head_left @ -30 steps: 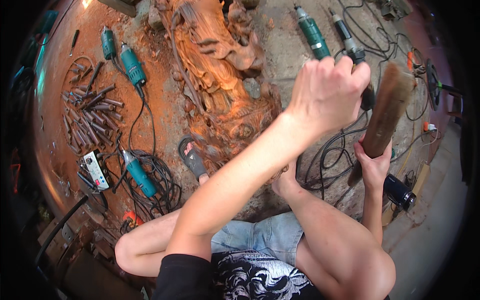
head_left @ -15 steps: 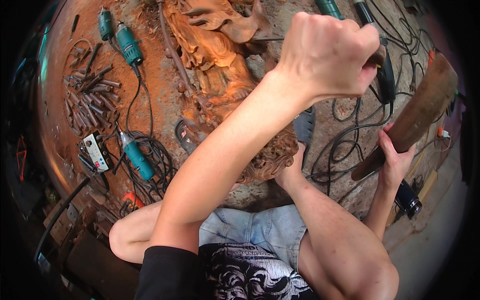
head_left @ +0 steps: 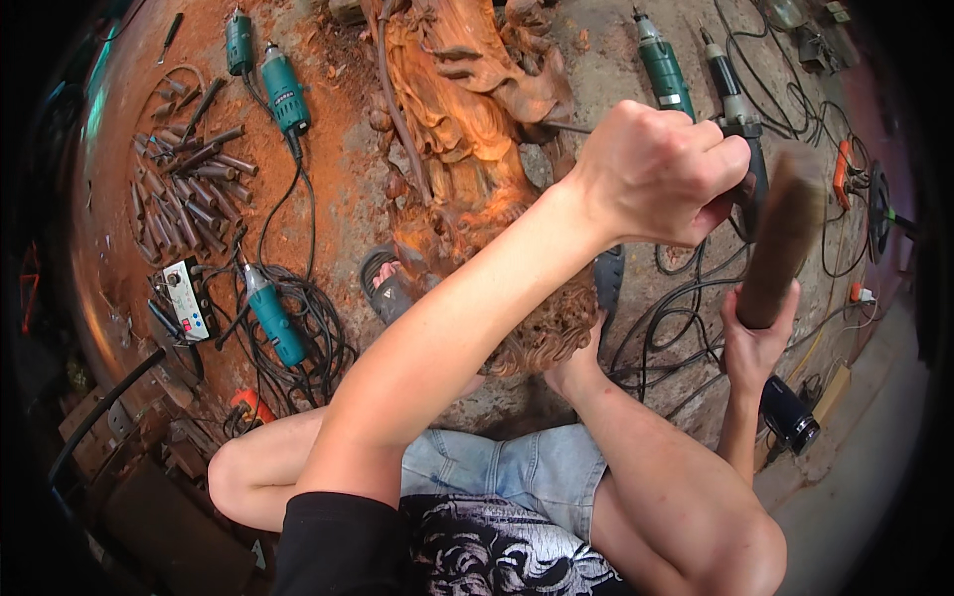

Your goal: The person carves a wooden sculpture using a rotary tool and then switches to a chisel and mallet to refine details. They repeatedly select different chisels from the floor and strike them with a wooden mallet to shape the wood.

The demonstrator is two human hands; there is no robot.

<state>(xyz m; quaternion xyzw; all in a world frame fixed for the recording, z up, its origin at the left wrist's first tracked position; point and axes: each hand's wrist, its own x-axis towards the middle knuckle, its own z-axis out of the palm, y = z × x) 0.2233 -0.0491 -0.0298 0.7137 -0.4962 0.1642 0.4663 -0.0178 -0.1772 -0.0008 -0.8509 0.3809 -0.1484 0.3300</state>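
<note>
- The carved wooden sculpture [head_left: 467,109] is laid on the floor [head_left: 333,214], its length running from the upper centre toward the person's feet.
- A thin chisel-like rod [head_left: 564,127] is gripped in the fist of the left hand [head_left: 661,169] and pointed toward the sculpture's side; whether its tip is touching cannot be told.
- A wooden mallet [head_left: 785,238], blurred at its upper end, is grasped near its lower end by the right hand [head_left: 760,343], to the right of the fist.
- The knuckles could be struck if a blow were misaimed; the carved relief could be gouged if the rod were deflected by its uneven surface.
- Pale lettering is borne by a teal power tool [head_left: 285,94], and small markings with a red display by a white control box [head_left: 184,298]; neither is clearly resolved.
</note>
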